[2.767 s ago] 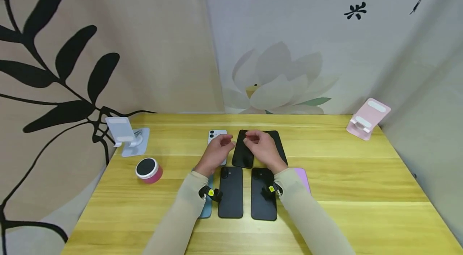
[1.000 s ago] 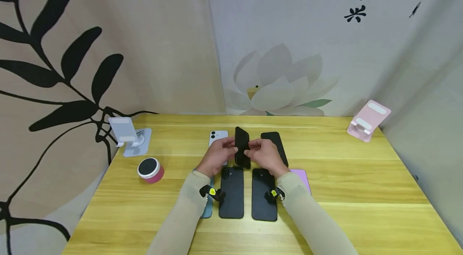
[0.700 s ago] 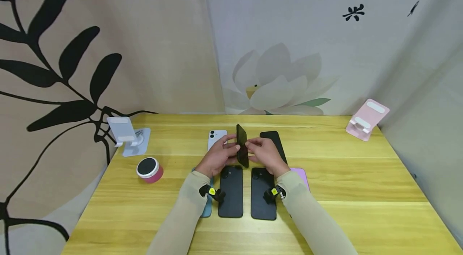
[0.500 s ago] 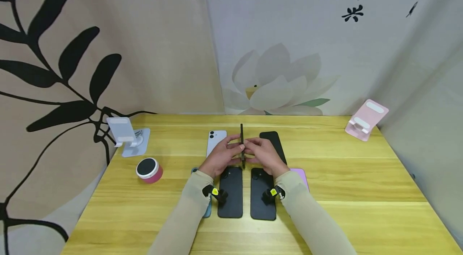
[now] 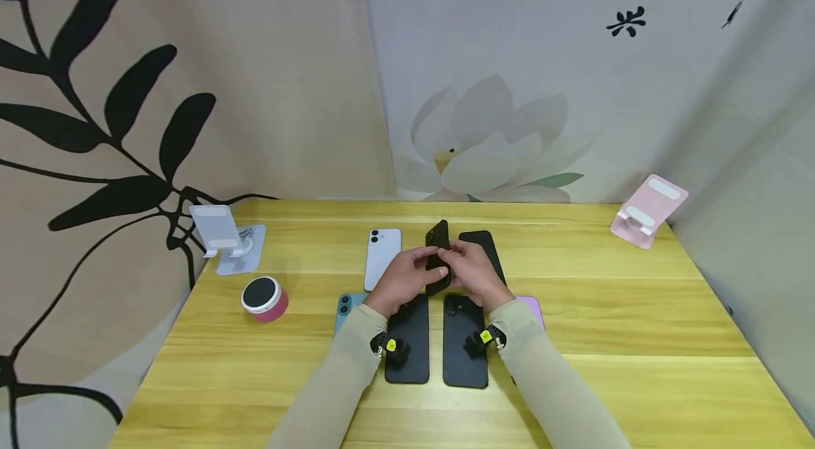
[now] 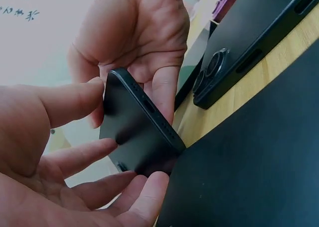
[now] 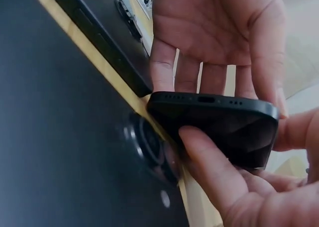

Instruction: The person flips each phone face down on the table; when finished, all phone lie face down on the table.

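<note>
Between both hands in the head view, a black smartphone [image 5: 437,235] stands tilted on its side above the table, camera end away from me. My left hand [image 5: 407,281] holds it from the left; in the left wrist view its thumb lies at an edge of the phone [image 6: 132,132] and several fingertips touch a flat face. My right hand [image 5: 472,272] grips the opposite side. The right wrist view shows the phone's port end [image 7: 209,100], with a right-hand finger against the dark face. Part of the phone is hidden by the fingers.
Around the hands lie a white phone [image 5: 382,254], a blue phone [image 5: 344,311], two dark phones [image 5: 407,357] [image 5: 465,364], another black phone [image 5: 482,245] and a purple phone [image 5: 531,307]. A white stand [image 5: 238,258], a pink-and-white jar [image 5: 270,304] and a pink stand [image 5: 649,212] stand farther out.
The black phone, flat on the table at first, has been lifted, stood on edge and turned so its camera side shows. My left hand has shifted right and lower, uncovering the white and blue phones.
</note>
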Available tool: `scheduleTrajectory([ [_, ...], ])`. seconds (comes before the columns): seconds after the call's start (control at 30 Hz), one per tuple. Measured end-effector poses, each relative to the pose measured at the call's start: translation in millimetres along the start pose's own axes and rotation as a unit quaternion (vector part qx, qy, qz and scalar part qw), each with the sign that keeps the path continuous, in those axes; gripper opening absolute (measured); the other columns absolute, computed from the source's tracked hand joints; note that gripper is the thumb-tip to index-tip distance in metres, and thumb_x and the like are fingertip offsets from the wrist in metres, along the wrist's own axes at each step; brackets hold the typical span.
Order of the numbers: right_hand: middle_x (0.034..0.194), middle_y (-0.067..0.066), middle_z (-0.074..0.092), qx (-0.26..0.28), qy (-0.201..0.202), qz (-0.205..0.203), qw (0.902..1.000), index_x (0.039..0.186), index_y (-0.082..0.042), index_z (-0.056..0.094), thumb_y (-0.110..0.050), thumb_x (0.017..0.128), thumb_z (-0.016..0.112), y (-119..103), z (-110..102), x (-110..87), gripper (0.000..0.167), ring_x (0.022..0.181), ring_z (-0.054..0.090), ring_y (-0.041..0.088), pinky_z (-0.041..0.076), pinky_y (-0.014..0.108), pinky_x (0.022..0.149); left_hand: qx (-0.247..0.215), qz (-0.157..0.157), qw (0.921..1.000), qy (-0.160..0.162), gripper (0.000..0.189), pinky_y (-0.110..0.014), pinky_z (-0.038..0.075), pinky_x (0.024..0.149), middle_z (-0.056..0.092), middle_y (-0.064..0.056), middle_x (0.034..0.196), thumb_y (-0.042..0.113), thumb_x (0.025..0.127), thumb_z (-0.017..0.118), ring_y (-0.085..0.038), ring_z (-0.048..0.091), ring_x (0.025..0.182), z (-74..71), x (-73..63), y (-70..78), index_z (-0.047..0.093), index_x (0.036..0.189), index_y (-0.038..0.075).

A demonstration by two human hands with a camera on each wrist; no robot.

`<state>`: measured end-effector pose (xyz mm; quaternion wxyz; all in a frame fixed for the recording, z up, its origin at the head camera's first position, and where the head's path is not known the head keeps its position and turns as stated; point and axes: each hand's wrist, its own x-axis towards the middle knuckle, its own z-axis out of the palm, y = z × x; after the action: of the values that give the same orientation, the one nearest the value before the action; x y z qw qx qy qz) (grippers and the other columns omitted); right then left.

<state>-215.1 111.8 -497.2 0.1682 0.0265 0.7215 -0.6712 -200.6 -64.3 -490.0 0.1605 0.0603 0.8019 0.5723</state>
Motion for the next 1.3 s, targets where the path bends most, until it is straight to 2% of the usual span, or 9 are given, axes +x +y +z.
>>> scheduleTrajectory([
  [0.2, 0.135, 0.023, 0.069, 0.014, 0.0, -0.009, 0.9999, 0.149, 0.001, 0.053, -0.023, 0.11, 0.058, -1.5, 0.8, -1.2, 0.047, 0.095, 0.078, 0.028, 0.066, 0.043, 0.079, -0.024, -0.002, 0.9997, 0.007, 0.057, -0.054, 0.044, 0.12, 0.056, -0.012, 0.157, 0.033, 0.1, 0.074, -0.034, 0.051, 0.147, -4.7, -2.1, 1.2, 0.058, 0.152, 0.013],
  [0.3, 0.131, 0.023, 0.071, 0.024, 0.003, -0.017, 0.9996, 0.145, 0.001, 0.057, -0.021, 0.11, 0.057, -4.7, 0.6, -3.9, 0.041, 0.103, 0.078, 0.034, 0.066, 0.046, 0.08, -0.066, -0.01, 0.9972, 0.034, 0.054, -0.053, 0.05, 0.114, 0.056, -0.014, 0.156, 0.031, 0.103, 0.071, -0.034, 0.057, 0.142, -7.7, -0.3, -0.2, 0.057, 0.151, 0.011],
  [0.43, 0.132, 0.024, 0.07, 0.027, 0.007, -0.029, 0.9992, 0.143, 0.001, 0.058, -0.019, 0.109, 0.058, -12.4, 1.8, -10.8, 0.04, 0.112, 0.075, 0.037, 0.066, 0.046, 0.081, -0.125, -0.025, 0.9894, 0.07, 0.054, -0.048, 0.059, 0.103, 0.055, -0.02, 0.152, 0.023, 0.105, 0.066, -0.035, 0.063, 0.131, -11.7, 3.3, -2.3, 0.051, 0.152, 0.004],
  [0.5, 0.135, 0.025, 0.069, 0.02, 0.007, -0.039, 0.999, 0.144, 0.001, 0.057, -0.019, 0.109, 0.059, -17.3, 3.5, -15.1, 0.041, 0.116, 0.073, 0.037, 0.066, 0.046, 0.082, -0.147, -0.041, 0.986, 0.066, 0.054, -0.045, 0.061, 0.097, 0.058, -0.022, 0.148, 0.021, 0.105, 0.065, -0.033, 0.066, 0.125, -13.5, 4.1, -2.8, 0.048, 0.153, 0.003],
  [0.67, 0.139, 0.025, 0.065, 0.013, -0.008, -0.058, 0.9982, 0.146, 0.001, 0.056, -0.019, 0.109, 0.058, -27.3, 8.9, -22.7, 0.041, 0.123, 0.069, 0.04, 0.065, 0.049, 0.086, -0.188, -0.079, 0.9787, 0.028, 0.049, -0.038, 0.063, 0.083, 0.067, -0.02, 0.136, 0.024, 0.107, 0.062, -0.024, 0.073, 0.107, -16.9, 3.9, -2.9, 0.049, 0.151, 0.006],
  [0.87, 0.133, 0.023, 0.069, 0.004, 0.0, -0.058, 0.9983, 0.14, 0.0, 0.061, -0.017, 0.109, 0.059, -24.8, 6.1, -21.5, 0.035, 0.114, 0.073, 0.034, 0.066, 0.045, 0.081, -0.19, -0.078, 0.9784, 0.024, 0.046, -0.034, 0.063, 0.075, 0.069, -0.019, 0.128, 0.022, 0.106, 0.064, -0.021, 0.073, 0.095, -19.1, 2.7, -2.0, 0.05, 0.147, 0.006],
  [1.03, 0.13, 0.024, 0.069, 0.008, 0.007, -0.046, 0.9989, 0.139, 0.001, 0.06, -0.017, 0.108, 0.06, -16.5, 1.4, -17.8, 0.036, 0.105, 0.075, 0.028, 0.066, 0.045, 0.08, -0.186, -0.073, 0.9794, 0.027, 0.048, -0.034, 0.064, 0.074, 0.066, -0.021, 0.131, 0.019, 0.106, 0.064, -0.021, 0.072, 0.097, -19.7, 2.2, -3.1, 0.05, 0.15, 0.003],
  [1.17, 0.135, 0.026, 0.064, 0.024, 0.011, -0.031, 0.9992, 0.147, 0.003, 0.052, -0.016, 0.108, 0.06, -10.9, -0.5, -15.2, 0.044, 0.106, 0.074, 0.028, 0.066, 0.046, 0.083, -0.172, -0.071, 0.9821, 0.028, 0.05, -0.034, 0.064, 0.077, 0.064, -0.021, 0.134, 0.02, 0.107, 0.062, -0.021, 0.07, 0.1, -20.6, 2.9, -4.9, 0.051, 0.152, 0.002],
  [1.3, 0.143, 0.026, 0.059, 0.025, 0.025, -0.021, 0.9992, 0.156, 0.003, 0.044, -0.015, 0.107, 0.06, -7.5, -1.9, -14.1, 0.054, 0.113, 0.071, 0.029, 0.066, 0.043, 0.084, -0.164, -0.07, 0.9837, 0.027, 0.054, -0.039, 0.064, 0.087, 0.062, -0.022, 0.141, 0.021, 0.108, 0.061, -0.025, 0.071, 0.111, -21.5, 3.3, -5.8, 0.047, 0.156, 0.001],
])
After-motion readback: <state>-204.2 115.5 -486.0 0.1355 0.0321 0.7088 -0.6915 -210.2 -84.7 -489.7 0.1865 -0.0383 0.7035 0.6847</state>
